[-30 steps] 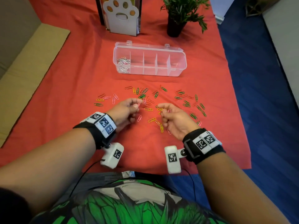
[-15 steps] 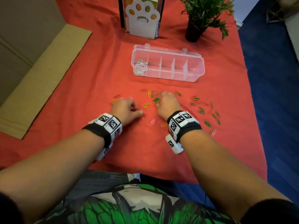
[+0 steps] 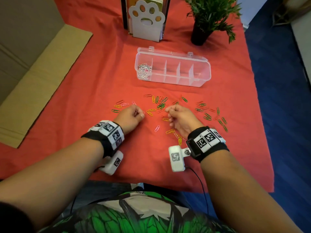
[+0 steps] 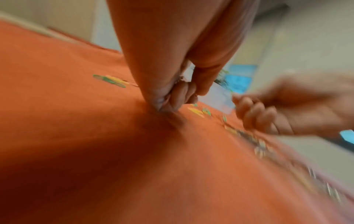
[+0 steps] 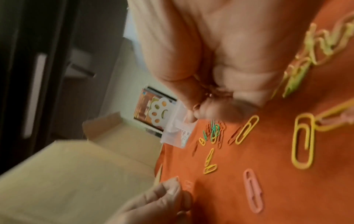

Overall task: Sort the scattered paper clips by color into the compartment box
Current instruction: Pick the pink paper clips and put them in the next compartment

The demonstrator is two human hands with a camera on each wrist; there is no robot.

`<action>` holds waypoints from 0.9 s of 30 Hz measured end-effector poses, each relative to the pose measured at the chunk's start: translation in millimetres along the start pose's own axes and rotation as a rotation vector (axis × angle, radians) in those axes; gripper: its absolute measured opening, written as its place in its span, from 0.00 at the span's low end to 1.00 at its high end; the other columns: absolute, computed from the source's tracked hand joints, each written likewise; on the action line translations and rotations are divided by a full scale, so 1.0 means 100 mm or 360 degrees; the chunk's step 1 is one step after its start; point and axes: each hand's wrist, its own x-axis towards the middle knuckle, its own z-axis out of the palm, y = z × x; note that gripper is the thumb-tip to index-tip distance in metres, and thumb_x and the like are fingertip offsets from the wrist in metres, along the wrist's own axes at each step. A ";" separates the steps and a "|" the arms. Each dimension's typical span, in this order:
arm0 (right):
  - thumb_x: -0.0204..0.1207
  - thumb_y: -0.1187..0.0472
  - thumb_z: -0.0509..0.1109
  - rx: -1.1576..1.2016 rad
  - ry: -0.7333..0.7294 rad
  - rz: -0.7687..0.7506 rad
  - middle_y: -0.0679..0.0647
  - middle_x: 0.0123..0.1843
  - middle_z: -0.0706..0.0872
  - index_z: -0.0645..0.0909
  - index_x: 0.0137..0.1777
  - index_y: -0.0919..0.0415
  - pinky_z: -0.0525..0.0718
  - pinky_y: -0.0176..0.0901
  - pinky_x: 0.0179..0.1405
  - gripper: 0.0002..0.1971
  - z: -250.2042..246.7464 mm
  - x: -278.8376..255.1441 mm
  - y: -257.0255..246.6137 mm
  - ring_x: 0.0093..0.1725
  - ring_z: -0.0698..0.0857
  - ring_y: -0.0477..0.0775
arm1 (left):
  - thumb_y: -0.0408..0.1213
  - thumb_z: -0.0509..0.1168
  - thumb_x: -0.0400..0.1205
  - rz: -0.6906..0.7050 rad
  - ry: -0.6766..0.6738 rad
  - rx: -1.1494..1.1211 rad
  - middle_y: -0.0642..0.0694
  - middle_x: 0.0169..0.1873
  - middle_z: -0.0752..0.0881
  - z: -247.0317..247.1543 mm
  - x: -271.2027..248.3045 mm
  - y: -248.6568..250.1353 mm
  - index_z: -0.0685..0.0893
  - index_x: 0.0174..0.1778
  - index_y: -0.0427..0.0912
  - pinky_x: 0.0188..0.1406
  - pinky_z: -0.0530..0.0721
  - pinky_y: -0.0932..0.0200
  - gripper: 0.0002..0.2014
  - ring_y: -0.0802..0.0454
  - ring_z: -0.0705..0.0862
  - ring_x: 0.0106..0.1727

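Yellow, green, red and pink paper clips (image 3: 161,105) lie scattered on the red cloth in front of the clear compartment box (image 3: 204,71). Its leftmost compartment holds silvery clips (image 3: 143,72); the other compartments look bare. My left hand (image 3: 140,114) is curled at the left of the scatter, fingertips (image 4: 172,101) down on the cloth, pinching small pinkish clips. My right hand (image 3: 169,113) is curled just above the middle of the scatter, with thin clips gripped in its fist (image 5: 210,92). A pink clip (image 5: 252,191) and a yellow clip (image 5: 302,141) lie close below it.
A paw-shaped white holder (image 3: 146,21) and a potted plant (image 3: 203,29) stand behind the box. Flat cardboard (image 3: 42,78) lies at the left. The cloth ends at the right over blue floor (image 3: 277,98).
Half a second ago both hands lay low over the clips. The right hand has since lifted and turned, clips in its fist. The left hand stays at the left side.
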 end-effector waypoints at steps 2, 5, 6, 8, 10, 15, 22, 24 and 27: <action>0.81 0.66 0.57 0.0282 -0.0074 0.0179 0.52 0.29 0.72 0.73 0.38 0.57 0.70 0.32 0.16 0.10 0.04 -0.07 0.01 0.20 0.73 0.44 | 0.30 0.59 0.81 -0.0190 0.0028 -0.0352 0.48 0.29 0.75 -0.06 0.06 0.04 0.78 0.43 0.48 0.28 0.71 0.62 0.08 0.54 0.72 0.26; 0.79 0.60 0.63 -0.0184 0.0043 0.0220 0.50 0.28 0.70 0.70 0.35 0.54 0.63 0.34 0.19 0.11 0.14 -0.07 0.11 0.22 0.67 0.46 | 0.26 0.51 0.79 -0.0470 0.0065 -0.0569 0.47 0.24 0.70 -0.16 0.14 0.11 0.78 0.40 0.45 0.12 0.60 0.75 0.13 0.62 0.65 0.09; 0.78 0.57 0.64 -0.0560 0.0065 0.0154 0.50 0.29 0.72 0.72 0.35 0.54 0.65 0.37 0.22 0.10 0.17 -0.07 0.12 0.25 0.69 0.49 | 0.26 0.50 0.79 -0.0517 0.0086 -0.0578 0.46 0.24 0.70 -0.20 0.16 0.14 0.77 0.37 0.45 0.11 0.59 0.76 0.14 0.63 0.64 0.08; 0.78 0.52 0.64 -0.1435 0.0074 -0.0044 0.58 0.40 0.82 0.77 0.43 0.60 0.75 0.45 0.37 0.10 0.23 -0.10 0.15 0.39 0.80 0.57 | 0.28 0.51 0.80 -0.0497 0.0108 -0.0381 0.40 0.30 0.77 -0.29 0.19 0.14 0.82 0.41 0.38 0.16 0.71 0.71 0.13 0.59 0.75 0.16; 0.78 0.50 0.64 -0.1954 0.0178 -0.0268 0.66 0.56 0.83 0.78 0.56 0.68 0.78 0.49 0.56 0.19 0.28 -0.13 0.22 0.58 0.82 0.63 | 0.30 0.54 0.82 -0.0370 0.0146 0.0133 0.30 0.47 0.83 -0.34 0.22 0.12 0.83 0.54 0.29 0.42 0.82 0.54 0.14 0.41 0.86 0.43; 0.76 0.67 0.55 -0.2384 0.0207 -0.0527 0.66 0.62 0.76 0.70 0.64 0.70 0.79 0.56 0.60 0.17 0.44 -0.17 0.36 0.61 0.80 0.67 | 0.48 0.64 0.78 -0.0163 0.0382 0.0751 0.34 0.48 0.87 -0.23 0.17 0.12 0.86 0.46 0.37 0.50 0.80 0.50 0.16 0.35 0.84 0.53; 0.79 0.67 0.56 -0.1810 -0.0122 -0.0317 0.64 0.48 0.82 0.77 0.47 0.60 0.75 0.48 0.49 0.08 0.31 -0.12 0.27 0.50 0.81 0.59 | 0.41 0.57 0.82 -0.0051 0.0272 0.0878 0.28 0.51 0.85 -0.13 0.21 0.11 0.81 0.49 0.31 0.51 0.80 0.43 0.15 0.30 0.82 0.53; 0.75 0.72 0.57 -0.0877 -0.0126 -0.0093 0.58 0.31 0.75 0.74 0.36 0.56 0.70 0.43 0.29 0.12 0.14 -0.18 0.18 0.28 0.75 0.54 | 0.40 0.56 0.83 -0.0078 0.0232 0.0740 0.30 0.51 0.85 -0.14 0.18 0.16 0.81 0.49 0.31 0.53 0.79 0.45 0.15 0.32 0.82 0.53; 0.76 0.77 0.55 0.0198 -0.0104 0.0134 0.51 0.28 0.70 0.76 0.41 0.59 0.65 0.33 0.18 0.14 -0.18 -0.27 0.14 0.19 0.67 0.43 | 0.36 0.55 0.81 -0.0398 0.0024 -0.0120 0.43 0.30 0.81 -0.14 0.11 0.25 0.78 0.33 0.41 0.30 0.73 0.59 0.11 0.45 0.79 0.32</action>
